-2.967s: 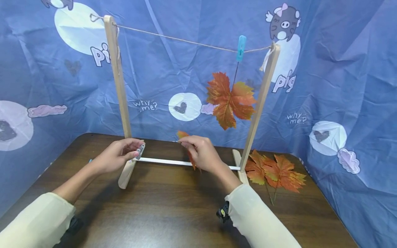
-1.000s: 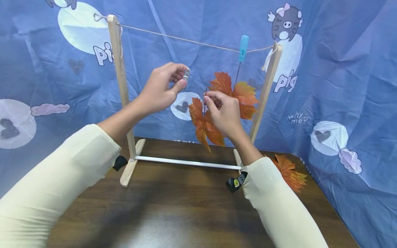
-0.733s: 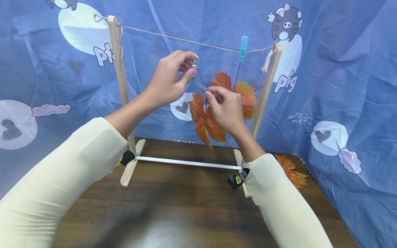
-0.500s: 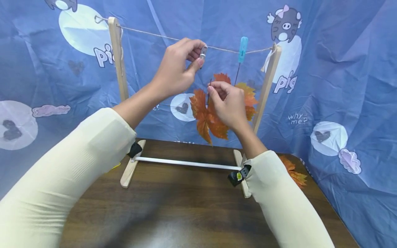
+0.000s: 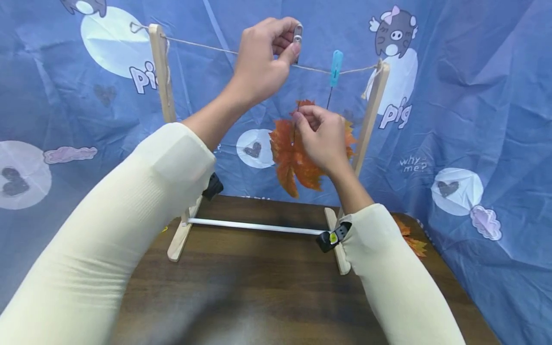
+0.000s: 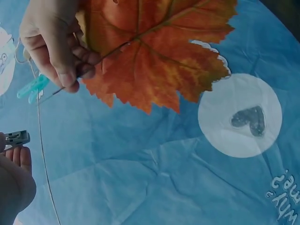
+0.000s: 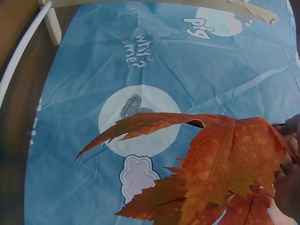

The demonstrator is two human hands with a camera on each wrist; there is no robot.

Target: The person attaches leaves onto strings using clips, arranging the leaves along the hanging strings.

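Observation:
My left hand pinches a small grey clothespin between thumb and fingers, right at the string in the head view. Lower and to the right, my right hand pinches the thin dark stem of an orange maple leaf, which hangs below the fingertips. The stem's tip points up toward the string. Behind the right hand, a second leaf hangs from the string by a blue clothespin. In the left wrist view, the held leaf spreads beside the right hand.
Two wooden posts on feet carry the string, joined low down by a white rod. More orange leaves lie on the brown table at the right, partly behind the sleeve. A blue printed cloth stands behind.
The left hand has risen with the grey clothespin from near the left foot to the string. The right hand has lifted the leaf from beside the rod to just below the string.

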